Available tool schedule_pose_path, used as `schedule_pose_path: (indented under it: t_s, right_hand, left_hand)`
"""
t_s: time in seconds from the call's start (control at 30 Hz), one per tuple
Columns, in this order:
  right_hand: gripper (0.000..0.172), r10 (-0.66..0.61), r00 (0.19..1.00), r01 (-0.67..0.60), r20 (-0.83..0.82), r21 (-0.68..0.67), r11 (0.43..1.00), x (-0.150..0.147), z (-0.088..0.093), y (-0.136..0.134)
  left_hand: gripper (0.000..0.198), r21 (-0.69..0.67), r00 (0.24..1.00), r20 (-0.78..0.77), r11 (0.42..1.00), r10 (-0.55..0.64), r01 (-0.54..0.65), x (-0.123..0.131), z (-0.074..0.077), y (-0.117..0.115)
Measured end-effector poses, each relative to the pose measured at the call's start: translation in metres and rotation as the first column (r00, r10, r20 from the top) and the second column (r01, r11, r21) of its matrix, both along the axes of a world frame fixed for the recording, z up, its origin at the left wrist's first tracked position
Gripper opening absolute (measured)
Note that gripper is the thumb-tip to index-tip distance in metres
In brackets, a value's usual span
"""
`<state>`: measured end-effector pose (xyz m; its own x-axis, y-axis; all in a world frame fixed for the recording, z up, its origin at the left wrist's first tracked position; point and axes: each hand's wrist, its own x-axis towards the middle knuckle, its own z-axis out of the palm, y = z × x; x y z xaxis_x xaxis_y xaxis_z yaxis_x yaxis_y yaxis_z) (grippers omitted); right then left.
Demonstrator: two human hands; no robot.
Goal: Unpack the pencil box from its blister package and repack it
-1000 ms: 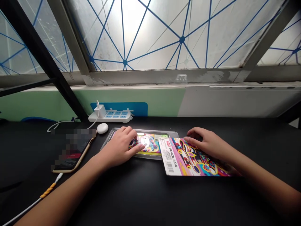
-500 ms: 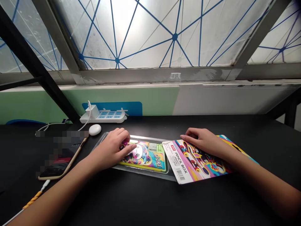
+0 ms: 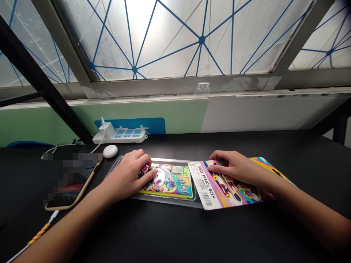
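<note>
A colourful pencil box (image 3: 167,180) with a cartoon bear and the word SPORT lies in a clear plastic tray (image 3: 164,200) on the black table. My left hand (image 3: 134,171) is on its left end, fingers curled over the far side and thumb across the top. A printed backing card (image 3: 219,186) marked PENCIL BOX rests slanted, its left end overlapping the tray's right end. My right hand (image 3: 233,166) holds the card near its far edge; the thumb is on the printed face, and the other fingertips are partly hidden.
At the left lies a phone (image 3: 82,191) with a cable (image 3: 40,233) plugged in, its screen partly blurred. A small white rounded case (image 3: 110,151) sits behind it. A power strip (image 3: 128,136) with a plugged-in charger stands by the wall. Black metal bars (image 3: 60,109) slant at left.
My right thumb has moved down the card, away from the other fingers. The card has shifted very slightly. My left hand keeps its place on the pencil box. The view has tilted a little.
</note>
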<state>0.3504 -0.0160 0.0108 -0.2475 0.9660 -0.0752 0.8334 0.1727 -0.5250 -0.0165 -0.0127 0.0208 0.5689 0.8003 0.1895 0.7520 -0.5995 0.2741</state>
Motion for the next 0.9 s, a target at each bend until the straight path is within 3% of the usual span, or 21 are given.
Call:
schedule_pose_path:
  t_s: [0.27, 0.43, 0.67, 0.9]
  right_hand:
    - [0.041, -0.051, 0.998, 0.052, 0.029, -0.059, 0.997, 0.011, 0.012, 0.004]
    - [0.041, -0.081, 0.996, 0.082, 0.031, -0.044, 0.996, 0.015, 0.011, 0.005]
    - [0.039, -0.072, 0.997, 0.07, -0.019, -0.064, 0.995, 0.0, 0.0, -0.003]
    - [0.039, -0.097, 0.995, 0.095, -0.005, -0.109, 0.989, -0.019, 0.0, -0.015]
  left_hand:
    - [0.03, -0.027, 1.0, -0.002, 1.0, -0.016, 0.016, -0.002, 0.001, -0.001]
    - [0.033, -0.074, 0.999, 0.01, 0.996, -0.041, 0.041, -0.002, 0.002, 0.0]
    - [0.031, -0.122, 0.998, 0.057, 0.992, -0.031, 0.038, 0.005, 0.003, -0.004]
    - [0.026, -0.127, 0.99, 0.132, 0.99, -0.05, 0.067, 0.028, 0.001, -0.022]
